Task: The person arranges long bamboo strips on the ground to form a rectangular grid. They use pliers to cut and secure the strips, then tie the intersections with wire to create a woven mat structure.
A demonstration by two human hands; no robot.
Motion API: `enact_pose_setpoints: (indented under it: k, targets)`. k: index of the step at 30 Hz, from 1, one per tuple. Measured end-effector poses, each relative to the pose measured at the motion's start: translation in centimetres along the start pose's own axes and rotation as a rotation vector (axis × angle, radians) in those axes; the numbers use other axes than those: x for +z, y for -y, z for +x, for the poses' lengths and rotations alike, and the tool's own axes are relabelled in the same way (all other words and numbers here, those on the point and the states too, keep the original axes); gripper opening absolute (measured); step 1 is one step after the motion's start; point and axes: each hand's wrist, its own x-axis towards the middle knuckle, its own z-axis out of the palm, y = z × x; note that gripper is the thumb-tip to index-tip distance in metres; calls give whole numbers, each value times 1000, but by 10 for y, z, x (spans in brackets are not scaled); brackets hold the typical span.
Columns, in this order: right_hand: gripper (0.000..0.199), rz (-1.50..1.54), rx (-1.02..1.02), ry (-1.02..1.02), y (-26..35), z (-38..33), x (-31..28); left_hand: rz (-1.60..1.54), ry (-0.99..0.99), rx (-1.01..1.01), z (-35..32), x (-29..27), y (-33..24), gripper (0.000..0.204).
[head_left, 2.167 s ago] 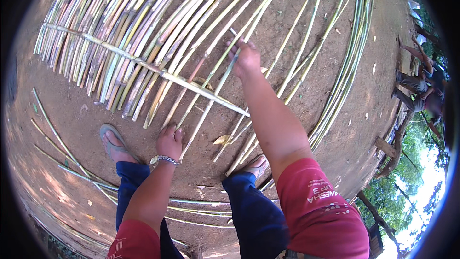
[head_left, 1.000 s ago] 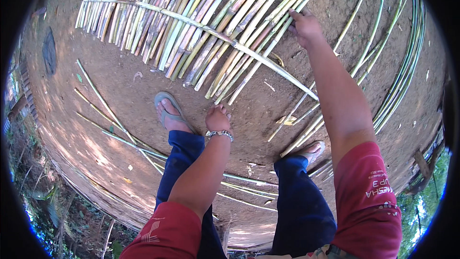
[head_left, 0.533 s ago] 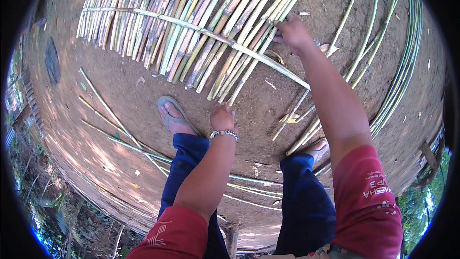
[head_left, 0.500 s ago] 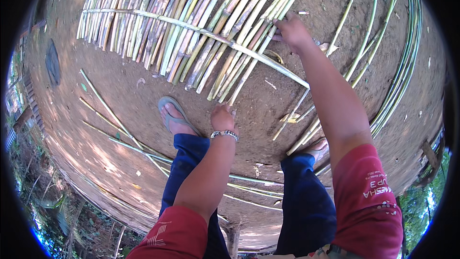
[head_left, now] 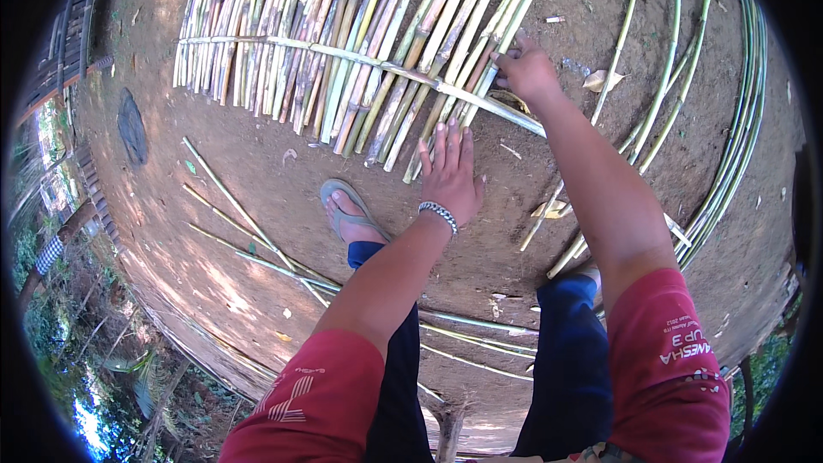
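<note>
Several cut bamboo poles (head_left: 356, 13), green, yellow and brown, lie side by side on the ground at the top of the view. One thin bamboo crosspiece (head_left: 386, 66) runs over them and sticks out past the right side of the row. My left hand (head_left: 453, 178) is open, palm down, its spread fingertips resting at the near ends of the rightmost poles. At the row's right edge my right hand (head_left: 525, 77) is closed, thumb and fingers pinching the outermost pole (head_left: 525, 10) just beyond the crosspiece. The fingertips of that hand are partly hidden.
Long thin green stalks (head_left: 673, 60) lie apart on the right, beside a curved bundle (head_left: 744, 111). Loose sticks (head_left: 249, 219) lie at left, and more stalks (head_left: 480, 321) pass behind my sandalled feet. Dry leaves (head_left: 604, 81) and a dark flat piece (head_left: 132, 126) lie on the soil.
My left hand has moved forward from the near pole ends and spread flat, fingers out. My right hand stays at the outermost pole. The whole view has shifted slightly.
</note>
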Motion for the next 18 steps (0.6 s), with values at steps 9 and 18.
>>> enact_pose_setpoints:
  k: [9, 18]
  targets:
    - [60, -172, -99, -86, -7, 34, 2, 152, 63, 101, 38, 3, 34, 72]
    - [65, -338, -91, 46, -12, 33, -12, 260, 148, 51, 39, -6, 18, 78]
